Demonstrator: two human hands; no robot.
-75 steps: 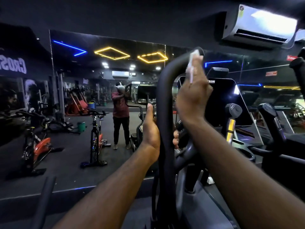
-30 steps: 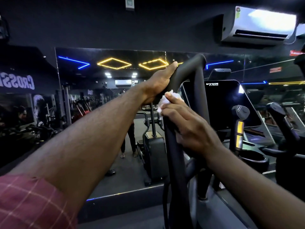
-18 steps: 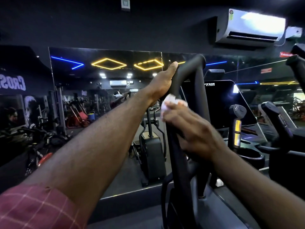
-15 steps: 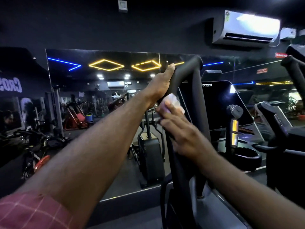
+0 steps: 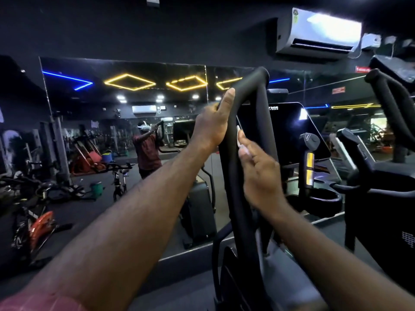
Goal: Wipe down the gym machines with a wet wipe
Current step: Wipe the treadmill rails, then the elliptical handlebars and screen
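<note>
Step in hand: wiping the machine's tall black foam-covered loop handle. Left hand is curled round its outer bar, steadying it. Right hand pinches the small white wet wipe against the bar's inner face. Next, probably: slide the wipe along the bar, pressure firm, handle braced.
</note>
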